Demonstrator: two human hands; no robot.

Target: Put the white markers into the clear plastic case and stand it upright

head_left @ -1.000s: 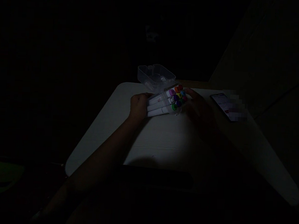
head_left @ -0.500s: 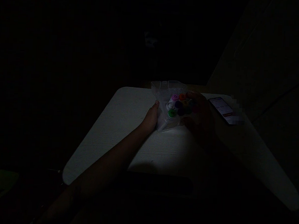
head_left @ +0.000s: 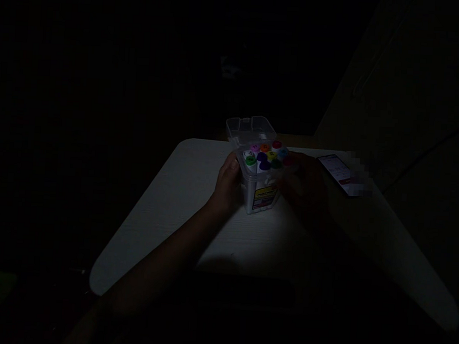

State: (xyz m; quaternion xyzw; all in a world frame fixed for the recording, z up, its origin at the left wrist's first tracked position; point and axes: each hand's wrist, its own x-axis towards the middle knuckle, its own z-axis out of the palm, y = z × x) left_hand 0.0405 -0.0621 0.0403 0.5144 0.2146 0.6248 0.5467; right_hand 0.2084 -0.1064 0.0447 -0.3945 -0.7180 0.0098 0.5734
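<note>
- Nearest, at six o'clock, the front edge of the pale wood-grain table [head_left: 165,225] fades into shadow; the scene is very dim.
- Coming in from seven o'clock, the left hand [head_left: 228,185] is wrapped against the left wall of the clear plastic marker box [head_left: 260,191], thumb up by its rim, fingers curled behind it.
- From four o'clock, the right hand [head_left: 303,188] lies in deep shade against the box's right side; it seems to cup the wall, but I cannot tell how its fingers lie.
- Between the two hands the box stands upright near the middle of the table, a yellow label on its front.
- Inside, the white-barrelled markers with coloured caps [head_left: 267,154] stand on end, packed close.
- Judging by looks, the box is light, stiff and smooth, so likely slippery and top-heavy; holding both side walls low down seems safest.
- Behind, at twelve o'clock, the hinged clear lid [head_left: 251,127] stands open.
- Farther off at two o'clock lies a lit dark smartphone [head_left: 339,172], apart from the box.
</note>
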